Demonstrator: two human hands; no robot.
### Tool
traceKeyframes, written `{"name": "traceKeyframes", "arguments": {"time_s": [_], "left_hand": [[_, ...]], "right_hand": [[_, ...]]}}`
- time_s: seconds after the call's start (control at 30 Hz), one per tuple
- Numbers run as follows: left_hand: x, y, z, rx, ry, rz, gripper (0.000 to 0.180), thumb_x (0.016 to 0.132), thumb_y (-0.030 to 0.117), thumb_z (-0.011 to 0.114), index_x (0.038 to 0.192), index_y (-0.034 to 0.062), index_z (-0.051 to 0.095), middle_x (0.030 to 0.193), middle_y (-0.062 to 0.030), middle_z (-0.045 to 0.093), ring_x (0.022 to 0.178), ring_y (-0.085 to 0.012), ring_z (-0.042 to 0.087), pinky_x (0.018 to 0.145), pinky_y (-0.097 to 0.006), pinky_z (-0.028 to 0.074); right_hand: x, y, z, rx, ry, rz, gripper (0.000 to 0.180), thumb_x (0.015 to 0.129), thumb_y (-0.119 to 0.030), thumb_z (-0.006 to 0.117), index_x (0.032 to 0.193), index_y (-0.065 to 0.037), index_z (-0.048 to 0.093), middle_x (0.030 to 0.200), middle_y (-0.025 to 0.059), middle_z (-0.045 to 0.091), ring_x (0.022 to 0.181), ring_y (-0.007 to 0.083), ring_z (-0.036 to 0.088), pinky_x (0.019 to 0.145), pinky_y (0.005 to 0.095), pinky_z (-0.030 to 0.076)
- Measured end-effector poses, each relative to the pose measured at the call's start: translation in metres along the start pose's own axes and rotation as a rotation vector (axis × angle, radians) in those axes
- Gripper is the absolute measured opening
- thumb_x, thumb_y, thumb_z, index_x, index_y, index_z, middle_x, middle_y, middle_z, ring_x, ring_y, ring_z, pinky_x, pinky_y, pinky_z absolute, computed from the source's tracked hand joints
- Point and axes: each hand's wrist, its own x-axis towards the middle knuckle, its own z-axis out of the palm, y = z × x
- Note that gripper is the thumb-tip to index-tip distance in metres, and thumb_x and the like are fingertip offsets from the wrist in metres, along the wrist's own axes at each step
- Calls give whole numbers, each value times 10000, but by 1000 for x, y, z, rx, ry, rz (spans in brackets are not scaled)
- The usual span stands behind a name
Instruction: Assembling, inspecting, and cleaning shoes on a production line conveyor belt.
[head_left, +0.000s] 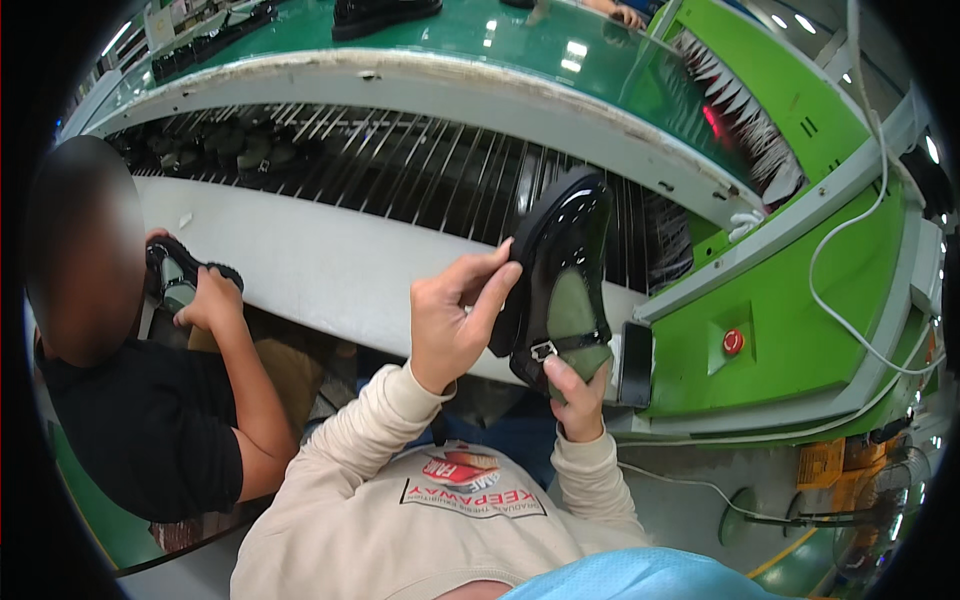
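A glossy black strapped shoe (582, 235) with a green-grey inside is held up in front of me, toe pointing away. My right hand (578, 395) is closed round its heel end, with the thumb near the small silver buckle on the strap. My left hand (455, 312) is closed in a pinch, its fingertips right by the left edge of the thick black sole. Whether anything thin sits between those fingertips is too small to make out.
A white ledge (300, 255) runs before a rack of metal rods (440, 175). Beyond is a green conveyor (500, 45) carrying black shoes. To the right stands a green machine (780, 330) with a red button (733, 342); a dark phone-like slab (635, 365) lies beside it. Another person (140, 420) at left holds a similar shoe.
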Motion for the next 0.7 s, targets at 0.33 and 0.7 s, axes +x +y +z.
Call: {"name": "traceKeyframes", "arguments": {"time_s": [0.33, 0.7], "left_hand": [[-23, -33, -35, -307, -61, -130, 291, 1041, 29, 769, 1313, -66, 728, 1163, -133, 801, 1031, -158, 759, 929, -294, 614], [-37, -41, -62, -354, 217, -91, 448, 1113, 444, 683, 1245, 20, 628, 1116, -74, 719, 975, -147, 671, 896, -308, 556]], "right_hand": [[-6, 6, 9, -349, -60, -259, 774, 840, -142, 844, 1526, 61, 548, 1309, 186, 684, 1186, 279, 679, 1045, 391, 525], [-31, 3, 43, -793, -290, -369, 1107, 645, -419, 1041, 1574, -37, 575, 1191, 197, 698, 995, 347, 717, 872, 434, 609]]}}
